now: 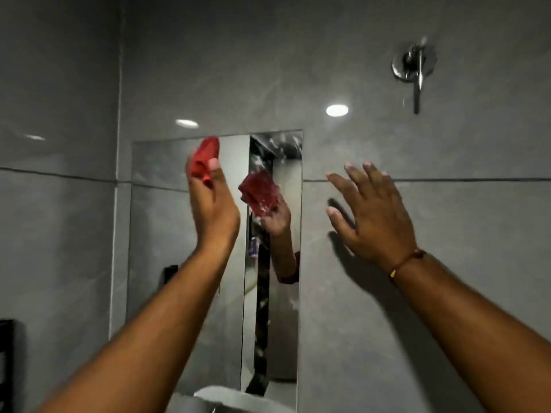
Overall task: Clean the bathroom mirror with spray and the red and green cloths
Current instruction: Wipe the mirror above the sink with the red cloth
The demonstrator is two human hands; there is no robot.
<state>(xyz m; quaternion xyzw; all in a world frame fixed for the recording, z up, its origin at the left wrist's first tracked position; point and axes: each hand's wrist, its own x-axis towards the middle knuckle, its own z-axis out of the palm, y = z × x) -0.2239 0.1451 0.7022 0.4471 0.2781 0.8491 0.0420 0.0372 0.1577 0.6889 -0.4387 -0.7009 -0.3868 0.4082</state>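
Note:
The tall narrow mirror (167, 234) hangs on the grey tiled wall, its right part flecked with white foam. My left hand (213, 204) is raised in front of the mirror's upper half and grips the bunched red cloth (205, 158). The cloth and hand show again as a reflection in the glass to the right. My right hand (372, 216) is spread flat, fingers apart, against the wall tile just right of the mirror's edge and holds nothing. No spray bottle or green cloth is in view.
A chrome wall valve with a lever (414, 70) is mounted high on the right. A white basin rim (238, 400) shows under the mirror. A dark rack (6, 365) sits at the left edge. Ceiling lights glare off the tiles.

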